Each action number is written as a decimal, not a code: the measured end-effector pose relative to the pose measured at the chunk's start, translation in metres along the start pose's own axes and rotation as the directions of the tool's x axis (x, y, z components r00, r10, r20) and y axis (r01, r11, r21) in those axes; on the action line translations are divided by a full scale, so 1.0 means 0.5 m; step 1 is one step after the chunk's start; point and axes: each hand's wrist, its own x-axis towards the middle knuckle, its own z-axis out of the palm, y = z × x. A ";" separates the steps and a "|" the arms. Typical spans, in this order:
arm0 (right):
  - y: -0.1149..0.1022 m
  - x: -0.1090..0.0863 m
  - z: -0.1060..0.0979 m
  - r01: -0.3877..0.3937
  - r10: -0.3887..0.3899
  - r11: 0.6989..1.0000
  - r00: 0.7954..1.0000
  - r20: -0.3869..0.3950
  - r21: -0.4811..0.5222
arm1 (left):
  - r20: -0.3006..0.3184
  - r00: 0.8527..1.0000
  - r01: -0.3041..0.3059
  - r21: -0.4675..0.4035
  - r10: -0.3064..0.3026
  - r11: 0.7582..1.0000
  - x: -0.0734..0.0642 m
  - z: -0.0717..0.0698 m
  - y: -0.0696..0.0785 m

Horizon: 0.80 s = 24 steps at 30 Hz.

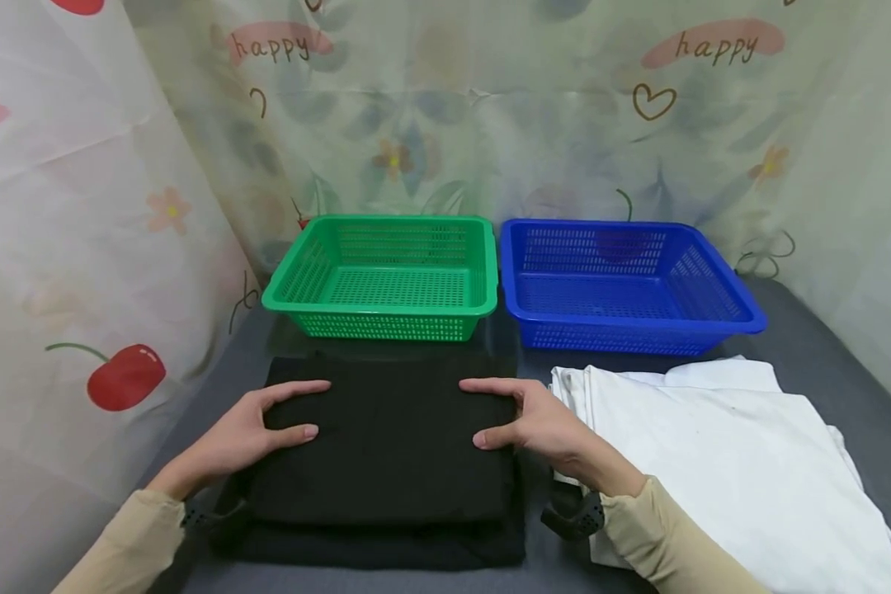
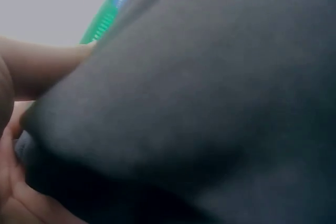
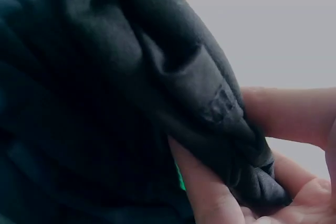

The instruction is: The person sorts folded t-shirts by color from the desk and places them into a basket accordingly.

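A folded black garment lies in front of me, its layers stacked in a rough rectangle. My left hand holds its left side, with thumb and index finger over the top. On the opposite side my right hand grips the edge the same way. In the right wrist view the black fabric sits between the thumb and fingers, its folded layers showing. Dark fabric fills most of the left wrist view, with the thumb above it and part of the palm below; the left fingertips are hidden.
Behind the garment stand a green basket and, to its right, a blue basket, both with nothing inside. A pile of white folded cloth lies at the right. The dark table is bordered by printed curtains.
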 end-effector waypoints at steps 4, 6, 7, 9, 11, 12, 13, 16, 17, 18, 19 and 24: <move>-0.018 -0.002 -0.019 0.017 -0.018 1.000 1.000 0.010 0.020 | -0.043 0.998 -0.034 0.004 0.034 0.999 0.000 -0.003 0.021; -0.028 -0.005 -0.027 0.027 -0.027 1.000 1.000 0.011 0.011 | -0.058 0.997 -0.051 -0.006 0.050 0.999 -0.002 -0.005 0.032; -0.033 -0.007 -0.031 0.035 -0.035 0.999 0.999 0.012 0.008 | -0.067 0.996 -0.061 -0.002 0.061 0.998 -0.002 -0.006 0.037; -0.045 -0.011 -0.038 0.054 -0.054 0.999 0.998 0.014 0.004 | -0.081 0.993 -0.084 0.002 0.084 0.996 -0.003 -0.009 0.048; -0.060 -0.012 -0.044 0.076 -0.076 0.997 0.997 0.014 -0.002 | -0.094 0.990 -0.104 0.008 0.104 0.995 -0.002 -0.014 0.061; -0.068 -0.012 -0.047 0.087 -0.087 0.996 0.996 0.016 -0.004 | -0.101 0.988 -0.112 0.011 0.113 0.994 -0.001 -0.017 0.069; -0.076 -0.010 -0.049 0.097 -0.096 0.995 0.995 0.015 -0.007 | -0.107 0.987 -0.122 0.016 0.123 0.992 0.000 -0.021 0.076; -0.100 0.001 -0.056 0.118 -0.117 0.993 0.993 0.015 -0.029 | -0.122 0.982 -0.143 0.015 0.144 0.990 0.006 -0.036 0.098; -0.106 0.007 -0.059 0.123 -0.123 0.992 0.992 0.016 -0.034 | -0.125 0.981 -0.150 0.014 0.150 0.989 0.009 -0.042 0.104; -0.113 0.014 -0.062 0.131 -0.130 0.991 0.991 0.016 -0.040 | -0.127 0.980 -0.155 0.014 0.156 0.988 0.012 -0.047 0.112; -0.119 0.022 -0.066 0.138 -0.137 0.990 0.990 0.017 -0.042 | -0.124 0.979 -0.164 0.011 0.164 0.986 0.017 -0.054 0.118; -0.151 0.067 -0.101 0.173 -0.172 0.983 0.985 0.021 -0.062 | -0.060 0.979 -0.197 -0.024 0.195 0.980 0.062 -0.089 0.144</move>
